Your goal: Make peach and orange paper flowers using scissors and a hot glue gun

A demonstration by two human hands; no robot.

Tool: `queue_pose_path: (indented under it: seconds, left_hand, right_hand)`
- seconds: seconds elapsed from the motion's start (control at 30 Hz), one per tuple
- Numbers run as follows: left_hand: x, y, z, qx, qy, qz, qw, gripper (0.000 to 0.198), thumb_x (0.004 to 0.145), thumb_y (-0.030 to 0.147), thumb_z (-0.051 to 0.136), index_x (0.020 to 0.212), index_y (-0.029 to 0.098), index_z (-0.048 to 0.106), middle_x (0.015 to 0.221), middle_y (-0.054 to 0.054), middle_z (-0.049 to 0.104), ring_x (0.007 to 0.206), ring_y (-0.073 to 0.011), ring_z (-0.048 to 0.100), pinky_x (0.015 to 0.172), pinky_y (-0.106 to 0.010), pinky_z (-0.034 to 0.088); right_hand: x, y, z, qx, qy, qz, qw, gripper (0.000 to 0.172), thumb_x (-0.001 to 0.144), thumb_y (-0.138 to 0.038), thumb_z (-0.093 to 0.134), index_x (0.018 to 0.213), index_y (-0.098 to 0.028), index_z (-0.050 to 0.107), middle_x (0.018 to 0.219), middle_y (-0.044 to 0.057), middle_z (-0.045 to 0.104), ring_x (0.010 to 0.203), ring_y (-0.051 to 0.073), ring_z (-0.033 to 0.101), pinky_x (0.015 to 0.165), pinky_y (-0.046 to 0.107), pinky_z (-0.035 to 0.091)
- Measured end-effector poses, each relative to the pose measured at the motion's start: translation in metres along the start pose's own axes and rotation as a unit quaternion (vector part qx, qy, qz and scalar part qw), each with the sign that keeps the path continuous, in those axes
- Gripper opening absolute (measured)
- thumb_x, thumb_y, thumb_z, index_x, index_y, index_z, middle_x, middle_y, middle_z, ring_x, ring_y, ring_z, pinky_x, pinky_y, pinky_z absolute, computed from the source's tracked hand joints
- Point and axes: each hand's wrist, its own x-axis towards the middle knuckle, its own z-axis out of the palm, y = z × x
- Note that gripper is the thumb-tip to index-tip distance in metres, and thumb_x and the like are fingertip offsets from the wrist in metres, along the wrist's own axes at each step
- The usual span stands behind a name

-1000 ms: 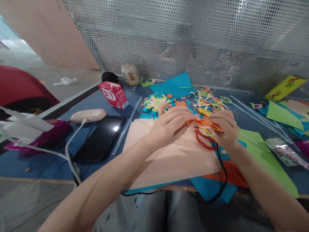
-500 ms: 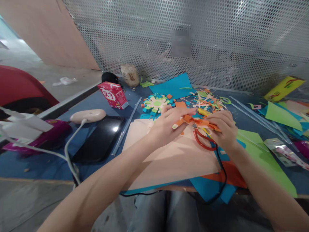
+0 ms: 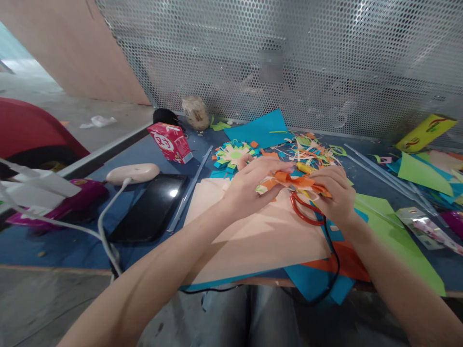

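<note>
Both hands up over the peach sheet (image 3: 253, 250), near its far right part. Between them we find the orange paper (image 3: 294, 180), curled and bent, right of the left hand (image 3: 249, 188) and left of the right hand (image 3: 334, 190). The right thumb and fingers grasp its right end. The left fingers reach out straight just beside its left end, thumb below; we cannot tell whether they pinch it or only steady it.

Just under the orange paper we note the scissors (image 3: 297, 212), red handles towards us, beside the right hand. A yellow tip (image 3: 306, 167) shows just beyond the orange paper, between both hands. We see the paper flower (image 3: 236, 155) beyond the left hand, pale green at the centre with blue outer petals. Scraps (image 3: 314, 152) lie heaped beyond the right hand; a green sheet (image 3: 401, 246) lies partly behind the right forearm.
</note>
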Motion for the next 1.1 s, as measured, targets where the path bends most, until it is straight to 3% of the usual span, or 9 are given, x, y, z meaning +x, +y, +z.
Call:
queue_pose_path:
  seconds: [0.1,0.2,0.3,0.4,0.6,0.87,1.1]
  left_hand:
    - [0.002,-0.001,-0.001,-0.036,0.006,-0.037,0.999,0.029,0.080,0.027,0.057,0.108,0.020,0.059,0.104,-0.008,0.069,0.103,-0.0213,0.061,0.094,-0.039,0.037]
    - [0.005,-0.006,0.000,-0.114,0.010,-0.099,0.988,0.030,0.080,0.033,0.059,0.106,0.018,0.061,0.105,-0.009,0.069,0.098,-0.0190,0.063,0.087,-0.033,0.045]
    - [0.007,-0.014,0.004,-0.200,0.008,-0.189,0.961,0.031,0.080,0.038,0.059,0.103,0.016,0.062,0.098,-0.009,0.070,0.088,-0.0159,0.065,0.077,-0.028,0.049]
    - [0.009,-0.021,0.009,-0.256,0.014,-0.265,0.929,0.035,0.078,0.042,0.061,0.100,0.015,0.063,0.092,-0.008,0.070,0.081,-0.0144,0.065,0.070,-0.025,0.051]
    - [0.010,-0.026,0.007,-0.313,-0.026,-0.323,0.893,0.044,0.068,0.050,0.068,0.094,0.014,0.066,0.082,-0.006,0.070,0.073,-0.0145,0.064,0.059,-0.024,0.051]
    - [0.011,-0.029,0.006,-0.387,-0.017,-0.368,0.845,0.042,0.062,0.038,0.076,0.095,0.014,0.065,0.080,-0.005,0.070,0.072,-0.0128,0.065,0.060,-0.023,0.052]
    - [0.011,-0.027,0.005,-0.408,0.004,-0.356,0.840,0.041,0.059,0.039,0.078,0.090,0.016,0.066,0.078,-0.003,0.070,0.071,-0.0116,0.065,0.065,-0.024,0.052]
  right_hand:
    - [0.001,-0.003,0.001,0.030,-0.017,0.042,0.999,0.008,0.078,-0.020,0.063,0.082,-0.024,0.057,0.077,0.002,0.066,0.073,0.017,0.061,0.069,0.032,0.047]
    - [0.000,-0.007,0.004,0.086,-0.045,0.147,0.984,0.011,0.076,-0.024,0.064,0.084,-0.023,0.057,0.075,0.001,0.065,0.068,0.015,0.061,0.062,0.028,0.048]
    - [-0.001,-0.009,0.007,0.149,-0.059,0.231,0.960,0.016,0.075,-0.027,0.064,0.088,-0.021,0.056,0.076,0.000,0.064,0.065,0.014,0.061,0.059,0.025,0.048]
    - [-0.002,-0.009,0.008,0.183,-0.066,0.271,0.943,0.016,0.074,-0.027,0.065,0.086,-0.020,0.057,0.072,0.000,0.062,0.062,0.013,0.059,0.057,0.025,0.048]
    - [-0.002,-0.008,0.011,0.217,-0.058,0.293,0.929,0.013,0.071,-0.024,0.066,0.080,-0.019,0.058,0.069,-0.001,0.062,0.060,0.012,0.058,0.055,0.024,0.047]
    - [-0.001,-0.004,0.011,0.209,-0.054,0.311,0.925,0.014,0.069,-0.027,0.067,0.069,-0.020,0.054,0.062,-0.002,0.057,0.056,0.012,0.055,0.051,0.024,0.045]
    - [0.000,-0.005,0.010,0.193,-0.033,0.288,0.938,0.009,0.070,-0.026,0.065,0.074,-0.021,0.058,0.064,-0.002,0.060,0.058,0.013,0.057,0.053,0.025,0.048]
